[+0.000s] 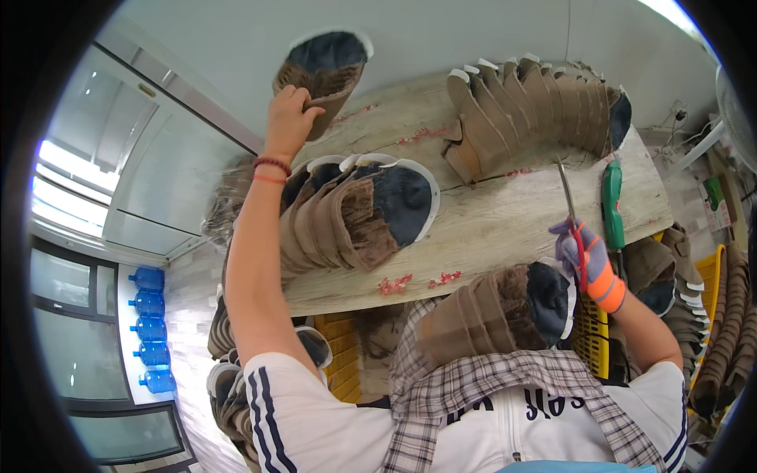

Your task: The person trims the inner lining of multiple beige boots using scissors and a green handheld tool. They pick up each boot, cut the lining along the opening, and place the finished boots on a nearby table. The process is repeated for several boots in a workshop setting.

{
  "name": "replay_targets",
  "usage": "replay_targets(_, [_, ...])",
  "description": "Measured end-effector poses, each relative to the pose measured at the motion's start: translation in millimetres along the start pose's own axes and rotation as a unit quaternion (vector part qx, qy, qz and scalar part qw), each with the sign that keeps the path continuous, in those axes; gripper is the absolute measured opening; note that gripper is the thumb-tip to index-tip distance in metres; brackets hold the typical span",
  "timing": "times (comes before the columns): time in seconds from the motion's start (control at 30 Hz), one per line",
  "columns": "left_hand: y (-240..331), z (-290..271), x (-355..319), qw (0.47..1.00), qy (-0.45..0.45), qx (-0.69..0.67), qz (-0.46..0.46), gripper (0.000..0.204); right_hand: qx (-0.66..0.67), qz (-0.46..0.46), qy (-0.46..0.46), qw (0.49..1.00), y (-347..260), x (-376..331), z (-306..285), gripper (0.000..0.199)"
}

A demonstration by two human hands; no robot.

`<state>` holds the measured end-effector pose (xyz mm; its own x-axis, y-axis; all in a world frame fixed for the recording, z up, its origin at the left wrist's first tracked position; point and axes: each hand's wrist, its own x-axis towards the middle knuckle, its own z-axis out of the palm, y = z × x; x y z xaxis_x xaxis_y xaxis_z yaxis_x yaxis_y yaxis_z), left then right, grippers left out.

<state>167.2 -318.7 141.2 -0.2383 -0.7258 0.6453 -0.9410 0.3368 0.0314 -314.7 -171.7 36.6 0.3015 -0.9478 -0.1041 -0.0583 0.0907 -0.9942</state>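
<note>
The left hand (290, 118) pinches an upper (335, 72), the right hand (590, 258) clasps scissors (568, 197), and a stack (323, 229) lies between these grips.

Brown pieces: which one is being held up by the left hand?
The brown piece at upper left, gripped in the left hand; the other pieces on the table overlap in rows.

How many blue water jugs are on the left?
5: down the left side, the first blue water jug, second jug, third jug, fourth jug and fifth jug form a row beside dark-framed glass panels. Others may be hidden behind.
</note>
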Motion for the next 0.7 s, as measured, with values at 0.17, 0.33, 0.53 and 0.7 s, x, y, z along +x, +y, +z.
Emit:
replay_targets(0.17, [103, -108, -23, 0.989, -0.004, 0.026, 0.143, 0.019, -0.321, -0.169, 0.034, 0.931, -96, -22, 7, 0.047])
replay_targets(0.33, [203, -165, -116, 0.970, -0.134, -0.035, 0.199, 0.021, -0.490, -0.390, -0.028, 0.779, -136, -42, 46, 0.032])
replay_targets(0.53, [262, -140, -188, 0.937, -0.232, -0.183, 0.186, 0.020, -0.609, -0.299, -0.133, 0.723, -85, -56, 49, 0.028])
replay_targets(0.7, [279, -122, -219, 0.942, -0.228, -0.218, 0.116, 0.023, -0.706, -0.222, -0.173, 0.650, -64, -65, 58, 0.028])
